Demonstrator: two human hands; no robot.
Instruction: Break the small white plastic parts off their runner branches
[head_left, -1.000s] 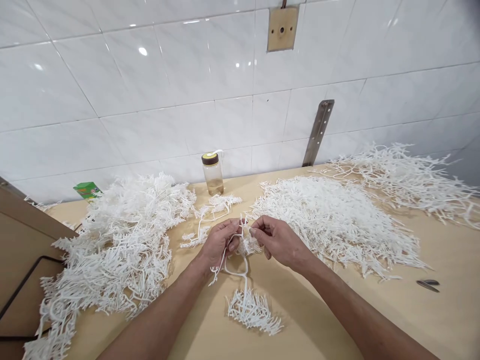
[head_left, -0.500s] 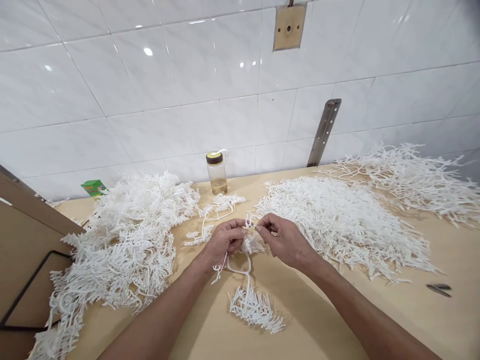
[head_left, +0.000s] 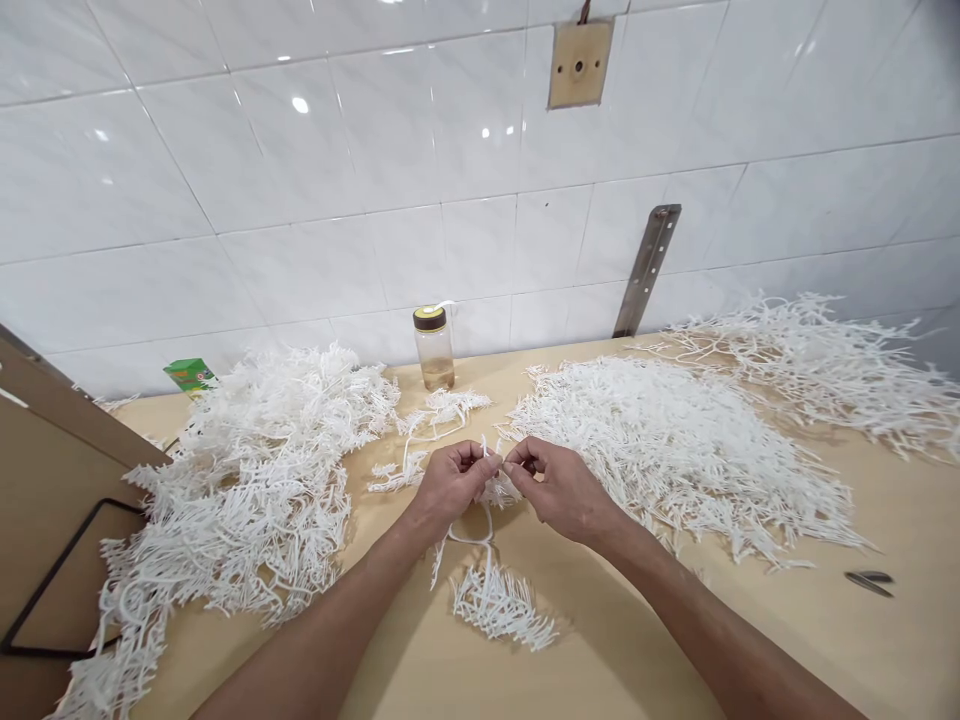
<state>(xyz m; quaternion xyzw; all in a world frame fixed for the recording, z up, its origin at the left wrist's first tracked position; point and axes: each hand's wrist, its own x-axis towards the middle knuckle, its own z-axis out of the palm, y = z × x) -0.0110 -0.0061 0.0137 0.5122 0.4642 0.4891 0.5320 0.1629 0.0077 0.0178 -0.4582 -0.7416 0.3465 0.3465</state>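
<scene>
My left hand (head_left: 450, 482) and my right hand (head_left: 556, 487) meet over the middle of the wooden table (head_left: 615, 650), fingers pinched together. Between them they grip a white plastic branch piece (head_left: 491, 478) with thin spiky twigs. Its looped stem hangs down to a feathery white end (head_left: 501, 605) that rests on the table below my hands. A few loose white sprigs (head_left: 431, 420) lie just beyond my fingers.
A big heap of white branches (head_left: 247, 490) lies at left, another heap (head_left: 675, 440) at right, a third heap (head_left: 817, 360) far right. A capped jar (head_left: 433, 347) stands by the tiled wall. A green box (head_left: 189, 374), cardboard (head_left: 60, 520) at left, small dark tool (head_left: 868, 581) at right.
My hands have drawn closer together, fingertips now touching over the piece. The hanging feathery end has shifted slightly up and left on the table.
</scene>
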